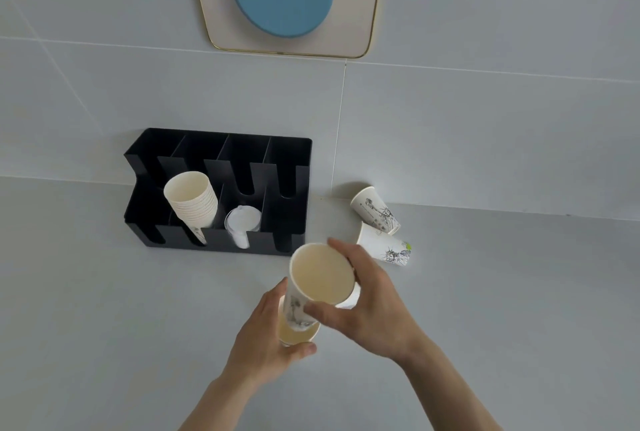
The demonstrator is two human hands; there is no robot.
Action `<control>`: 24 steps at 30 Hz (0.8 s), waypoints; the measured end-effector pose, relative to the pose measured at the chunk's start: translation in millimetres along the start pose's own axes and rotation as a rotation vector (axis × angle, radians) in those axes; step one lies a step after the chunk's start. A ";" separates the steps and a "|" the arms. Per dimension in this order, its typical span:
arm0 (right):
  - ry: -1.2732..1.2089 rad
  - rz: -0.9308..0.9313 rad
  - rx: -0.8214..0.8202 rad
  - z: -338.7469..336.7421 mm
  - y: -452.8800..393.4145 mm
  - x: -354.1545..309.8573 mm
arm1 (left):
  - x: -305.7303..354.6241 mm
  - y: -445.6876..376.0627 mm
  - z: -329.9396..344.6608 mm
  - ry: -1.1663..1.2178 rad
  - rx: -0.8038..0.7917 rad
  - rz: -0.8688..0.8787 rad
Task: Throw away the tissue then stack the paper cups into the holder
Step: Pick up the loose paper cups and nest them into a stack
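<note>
My right hand grips a white paper cup with a drawing on its side, mouth tilted toward me. Its base sits partly inside a second paper cup, which my left hand holds from below. Both hands hover over the counter in front of the black cup holder. A stack of several nested paper cups leans in the holder's second slot. Two more printed paper cups lie on their sides to the right, one by the wall and one nearer me. No tissue is visible.
Clear plastic lids sit in the holder's third slot; the other slots look empty. The holder stands against a grey tiled wall. A gold-framed decoration with a blue disc hangs above. Grey counter stretches left and right.
</note>
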State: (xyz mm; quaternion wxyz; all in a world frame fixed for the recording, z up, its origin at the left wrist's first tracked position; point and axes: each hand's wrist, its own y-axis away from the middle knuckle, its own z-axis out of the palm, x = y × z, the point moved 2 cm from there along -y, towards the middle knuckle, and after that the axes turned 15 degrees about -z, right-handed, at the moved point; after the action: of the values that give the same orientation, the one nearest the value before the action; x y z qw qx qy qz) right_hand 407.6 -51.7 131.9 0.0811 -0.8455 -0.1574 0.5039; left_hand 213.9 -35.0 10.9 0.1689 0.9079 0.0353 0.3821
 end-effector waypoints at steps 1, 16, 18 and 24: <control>0.001 0.004 -0.020 7.3 1.5 4.4 | 0.2 2.0 -0.4 0.035 0.004 -0.010; 0.290 0.025 -0.328 67.8 41.1 70.8 | -7.9 15.2 2.8 0.009 0.025 0.045; 0.295 0.025 -0.334 68.2 42.7 74.7 | -8.5 14.9 3.1 -0.014 0.026 0.054; 0.444 0.027 -0.198 45.7 45.0 94.9 | -9.5 15.5 4.6 -0.021 0.040 0.050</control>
State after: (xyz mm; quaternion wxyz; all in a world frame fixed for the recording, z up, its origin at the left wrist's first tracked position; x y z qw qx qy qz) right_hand 417.8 -61.8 18.2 0.0234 -0.9413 -0.1730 0.2889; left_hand 209.5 -52.7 6.6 0.1416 0.9156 0.0182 0.3759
